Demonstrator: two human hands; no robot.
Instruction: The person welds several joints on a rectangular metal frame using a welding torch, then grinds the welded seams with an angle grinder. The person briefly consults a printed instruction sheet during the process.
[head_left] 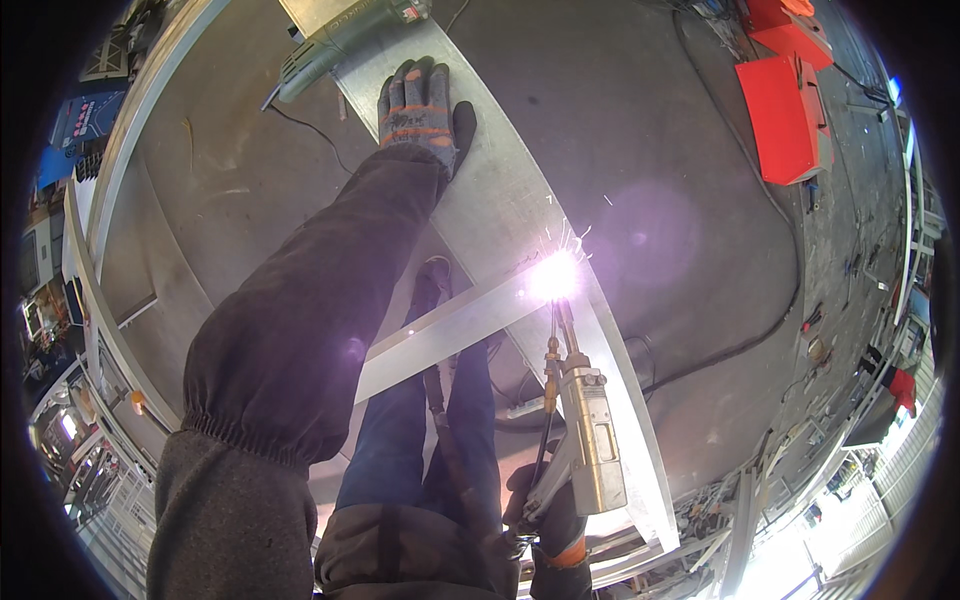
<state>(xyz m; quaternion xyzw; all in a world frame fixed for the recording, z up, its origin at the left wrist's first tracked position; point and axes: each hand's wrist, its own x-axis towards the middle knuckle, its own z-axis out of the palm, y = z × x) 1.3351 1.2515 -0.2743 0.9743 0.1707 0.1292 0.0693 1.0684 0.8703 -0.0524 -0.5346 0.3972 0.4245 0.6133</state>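
My left hand (417,110), in a grey glove with orange bands, lies flat on a wide silvery metal beam (495,175), fingers stretched toward the far end. My right hand (548,510), in a dark glove, is wrapped round the lower end of a welding gun (593,430); part of its fingers is hidden. From the gun's tip a white-violet glare (553,275) with sparks covers the spot where a narrower metal bar (440,328) meets the beam at an angle. The joint itself is lost in the glare. A thin wire feed line (550,375) runs alongside the nozzle.
A green power tool (335,50) rests across the beam's far end, its cord trailing left. Red metal boxes (785,120) stand at the far right. A black cable (765,335) curves over the grey surface. A pale frame rail (125,130) bends along the left.
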